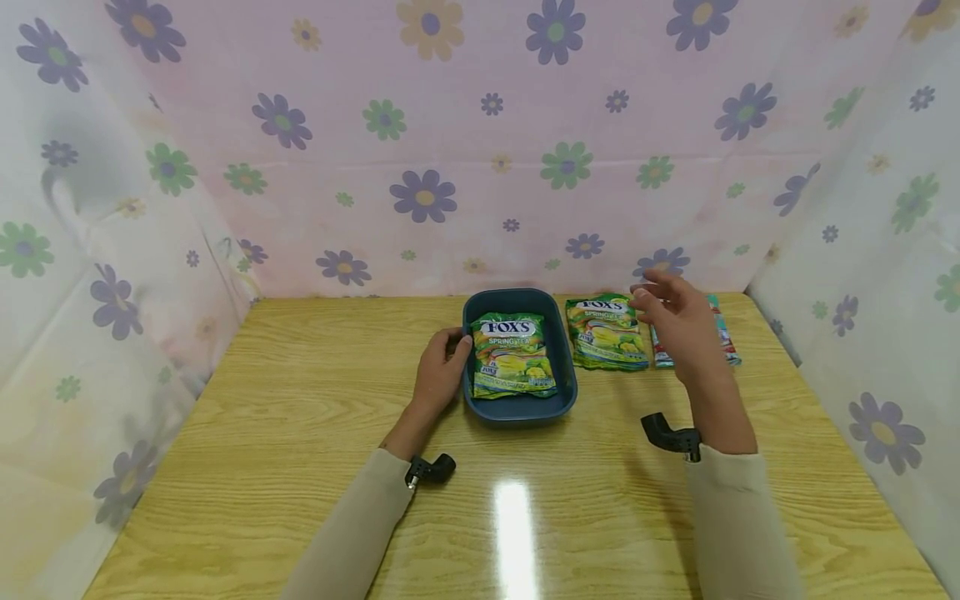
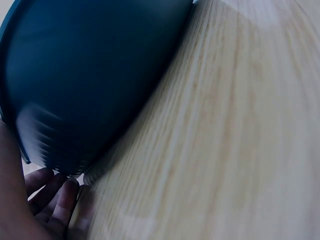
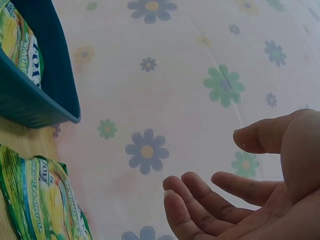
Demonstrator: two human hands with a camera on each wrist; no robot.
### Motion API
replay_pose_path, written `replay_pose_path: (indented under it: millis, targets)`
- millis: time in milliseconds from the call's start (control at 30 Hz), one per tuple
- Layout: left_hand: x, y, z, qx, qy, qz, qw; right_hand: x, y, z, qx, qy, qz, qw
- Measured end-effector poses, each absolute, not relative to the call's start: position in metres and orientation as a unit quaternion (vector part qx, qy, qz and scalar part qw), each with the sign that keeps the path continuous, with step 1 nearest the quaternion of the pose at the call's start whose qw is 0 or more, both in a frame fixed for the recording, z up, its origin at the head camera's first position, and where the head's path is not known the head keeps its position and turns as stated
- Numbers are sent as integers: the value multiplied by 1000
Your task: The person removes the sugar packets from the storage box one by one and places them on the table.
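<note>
A dark blue plastic bin [image 1: 519, 410] stands on the table with a green bag of FOX'S Spring Tea candy [image 1: 513, 357] lying inside it. My left hand [image 1: 438, 371] holds the bin's left side, its thumb at the rim and its fingers against the outer wall [image 2: 65, 192]. To the right of the bin lies a second green FOX'S candy bag [image 1: 606, 337]. My right hand [image 1: 684, 329] hovers over the right side of the table, fingers bent loosely and nothing between them. Beneath it, a teal and red packet [image 1: 723, 333] is partly hidden.
The wooden table [image 1: 315, 400] meets a flower-printed cloth [image 1: 457, 158] at its back edge, with more of this cloth on both sides. Each wrist carries a small black camera mount [image 1: 667, 435].
</note>
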State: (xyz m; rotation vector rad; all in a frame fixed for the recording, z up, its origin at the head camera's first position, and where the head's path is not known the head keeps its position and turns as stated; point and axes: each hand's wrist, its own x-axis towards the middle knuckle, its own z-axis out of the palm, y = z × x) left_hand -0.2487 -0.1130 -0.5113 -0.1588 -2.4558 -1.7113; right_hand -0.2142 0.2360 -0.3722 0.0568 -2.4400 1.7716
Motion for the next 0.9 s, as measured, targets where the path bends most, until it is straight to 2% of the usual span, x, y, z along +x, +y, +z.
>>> replay_pose_path:
  millis: [900]
  targets:
    - [-247, -113, -508, -53, -815, -573, 71, -212, 185, -377, 86, -810, 579, -30]
